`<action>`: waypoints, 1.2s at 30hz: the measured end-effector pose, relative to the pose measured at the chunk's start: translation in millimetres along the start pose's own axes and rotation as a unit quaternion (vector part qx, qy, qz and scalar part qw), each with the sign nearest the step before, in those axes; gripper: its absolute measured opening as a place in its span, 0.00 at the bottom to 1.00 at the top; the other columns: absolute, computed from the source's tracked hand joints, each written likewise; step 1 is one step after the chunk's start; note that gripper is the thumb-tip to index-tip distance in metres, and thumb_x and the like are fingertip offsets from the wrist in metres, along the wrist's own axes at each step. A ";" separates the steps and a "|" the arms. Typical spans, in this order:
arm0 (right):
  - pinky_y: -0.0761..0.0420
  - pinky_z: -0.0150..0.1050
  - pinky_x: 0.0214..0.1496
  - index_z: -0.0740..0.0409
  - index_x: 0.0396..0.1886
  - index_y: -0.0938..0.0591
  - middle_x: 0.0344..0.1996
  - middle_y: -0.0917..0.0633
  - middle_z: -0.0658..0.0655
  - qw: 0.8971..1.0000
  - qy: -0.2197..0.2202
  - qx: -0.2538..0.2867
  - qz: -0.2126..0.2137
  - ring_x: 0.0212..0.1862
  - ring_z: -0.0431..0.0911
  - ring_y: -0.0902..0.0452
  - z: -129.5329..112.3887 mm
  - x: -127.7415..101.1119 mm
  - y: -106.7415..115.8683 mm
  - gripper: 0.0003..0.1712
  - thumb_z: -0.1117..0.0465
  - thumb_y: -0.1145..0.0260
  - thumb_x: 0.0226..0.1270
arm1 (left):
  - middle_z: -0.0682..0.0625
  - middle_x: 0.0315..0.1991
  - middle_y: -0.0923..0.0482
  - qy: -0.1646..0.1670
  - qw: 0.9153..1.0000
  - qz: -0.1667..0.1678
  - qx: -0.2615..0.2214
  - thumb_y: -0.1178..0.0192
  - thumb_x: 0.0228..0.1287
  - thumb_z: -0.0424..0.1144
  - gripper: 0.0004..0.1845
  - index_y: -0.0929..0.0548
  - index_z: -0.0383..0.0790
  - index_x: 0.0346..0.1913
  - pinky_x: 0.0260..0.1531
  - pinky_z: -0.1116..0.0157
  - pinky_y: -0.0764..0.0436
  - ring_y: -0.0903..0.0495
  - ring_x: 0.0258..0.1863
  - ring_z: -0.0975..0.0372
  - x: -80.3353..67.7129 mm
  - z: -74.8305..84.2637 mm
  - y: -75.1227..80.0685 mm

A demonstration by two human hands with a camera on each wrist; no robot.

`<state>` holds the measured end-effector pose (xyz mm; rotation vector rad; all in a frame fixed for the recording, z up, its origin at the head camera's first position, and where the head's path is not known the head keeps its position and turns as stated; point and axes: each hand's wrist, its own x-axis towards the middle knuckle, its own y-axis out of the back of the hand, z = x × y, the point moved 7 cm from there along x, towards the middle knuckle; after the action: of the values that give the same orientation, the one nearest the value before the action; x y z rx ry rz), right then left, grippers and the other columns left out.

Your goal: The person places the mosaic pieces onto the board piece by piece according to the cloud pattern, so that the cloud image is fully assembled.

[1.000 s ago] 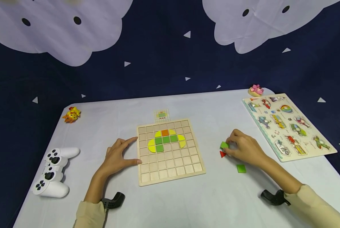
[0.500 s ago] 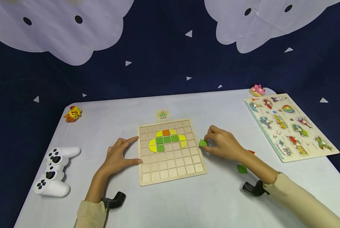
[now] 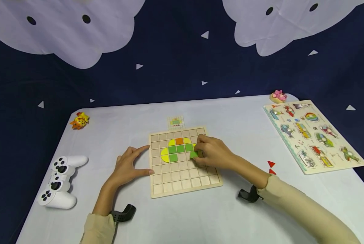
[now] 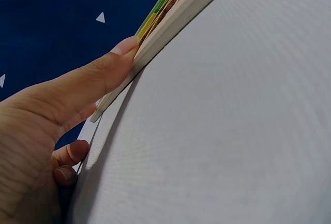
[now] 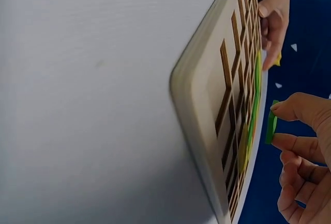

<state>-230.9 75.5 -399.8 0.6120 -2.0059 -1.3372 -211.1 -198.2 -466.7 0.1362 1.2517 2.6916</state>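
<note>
The pattern on the wooden grid board [image 3: 185, 162] looks partly built: an orange square at the far side, a row of green squares under it flanked by yellow curved pieces, and one more green square on the near left; most cells remain bare, and two red triangles [image 3: 271, 167] lie loose on the worktop [image 3: 230, 217] to the right of the board. The right hand [image 3: 210, 153] pinches a green square tile [image 3: 194, 154] between thumb and fingertips and holds it just above the board, beside the right end of the coloured patch, not yet seated by my reading. In the right wrist view the tile [image 5: 271, 128] stands on edge, tilted rather than flat to the grid; being square, it has no clear long axis. The left hand [image 3: 127, 166] lies flat with straight fingers and thumb touching the board's left edge.
</note>
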 end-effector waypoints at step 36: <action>0.27 0.33 0.33 0.53 0.44 0.11 0.39 0.23 0.51 0.998 -0.009 0.036 -0.042 0.31 0.40 0.29 -14.3 17.9 -18.2 0.15 0.52 0.26 0.61 | 0.46 0.44 0.30 0.001 1.000 -0.002 0.005 0.20 0.40 0.56 0.52 0.31 0.52 0.72 0.49 0.55 0.42 0.32 0.41 0.56 -0.4 0.1 0.6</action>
<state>-232.2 47.6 -408.2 0.7259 -2.0699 -1.3286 -210.8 -198.7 -466.2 0.1309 1.2657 2.6829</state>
